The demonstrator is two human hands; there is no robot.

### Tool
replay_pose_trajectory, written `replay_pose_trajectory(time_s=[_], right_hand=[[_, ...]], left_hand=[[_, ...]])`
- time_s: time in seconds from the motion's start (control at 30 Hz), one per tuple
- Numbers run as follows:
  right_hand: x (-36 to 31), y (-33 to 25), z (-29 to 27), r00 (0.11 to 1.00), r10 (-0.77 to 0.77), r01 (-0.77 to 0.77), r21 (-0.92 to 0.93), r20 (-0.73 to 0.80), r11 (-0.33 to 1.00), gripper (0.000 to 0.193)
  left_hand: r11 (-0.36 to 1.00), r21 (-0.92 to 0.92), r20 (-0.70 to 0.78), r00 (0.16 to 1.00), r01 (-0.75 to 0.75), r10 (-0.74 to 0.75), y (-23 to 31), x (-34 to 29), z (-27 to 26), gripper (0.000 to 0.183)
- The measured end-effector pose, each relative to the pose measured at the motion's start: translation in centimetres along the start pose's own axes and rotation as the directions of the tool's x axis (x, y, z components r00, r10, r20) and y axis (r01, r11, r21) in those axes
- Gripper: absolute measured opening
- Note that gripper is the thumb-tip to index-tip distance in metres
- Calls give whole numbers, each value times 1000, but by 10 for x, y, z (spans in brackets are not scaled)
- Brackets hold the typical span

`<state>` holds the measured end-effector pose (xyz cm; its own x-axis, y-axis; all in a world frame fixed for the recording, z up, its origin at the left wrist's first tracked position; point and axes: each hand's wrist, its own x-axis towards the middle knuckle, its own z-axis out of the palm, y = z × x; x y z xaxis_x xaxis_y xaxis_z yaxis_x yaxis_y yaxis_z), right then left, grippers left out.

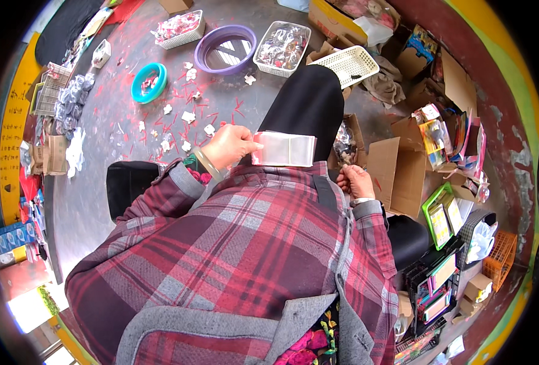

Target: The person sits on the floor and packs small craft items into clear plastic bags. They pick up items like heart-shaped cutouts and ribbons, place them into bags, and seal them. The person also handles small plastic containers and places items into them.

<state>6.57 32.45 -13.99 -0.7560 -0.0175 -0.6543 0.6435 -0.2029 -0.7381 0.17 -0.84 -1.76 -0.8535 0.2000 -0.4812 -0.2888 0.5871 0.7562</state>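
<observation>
The flat rectangular stack of clear plastic bags (283, 151), close in at one o'clock, looks smooth and glossy. The red-and-grey plaid jacket (239, 234), at six, is matt woven cloth. The round purple basin (200, 53) toward eleven and the round teal bowl (136, 84) at ten are smooth plastic; the open brown box (384, 171) at three is matt cardboard.

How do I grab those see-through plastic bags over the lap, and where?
Probably pinch the clear plastic bags by their right edge, coming from the right: they look thin and flat, that end is free, and the person's left hand holds the left end.
</observation>
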Motion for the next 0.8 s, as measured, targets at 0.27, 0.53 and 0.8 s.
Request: replay_pose_trajectory(time_s=[0.27, 0.53, 0.8], right_hand=[[-7, -22, 11, 996, -64, 72, -136, 58, 988, 20], [-24, -87, 64, 968, -119, 185, -305, 222, 934, 24], [-14, -79, 88, 962, -72, 156, -314, 265, 937, 19]], left_hand=[[989, 103, 55, 994, -101, 96, -7, 4, -6, 23], [968, 217, 84, 990, -127, 111, 1, 3, -10, 20], [929, 334, 80, 986, -162, 143, 3, 1, -13, 18]])
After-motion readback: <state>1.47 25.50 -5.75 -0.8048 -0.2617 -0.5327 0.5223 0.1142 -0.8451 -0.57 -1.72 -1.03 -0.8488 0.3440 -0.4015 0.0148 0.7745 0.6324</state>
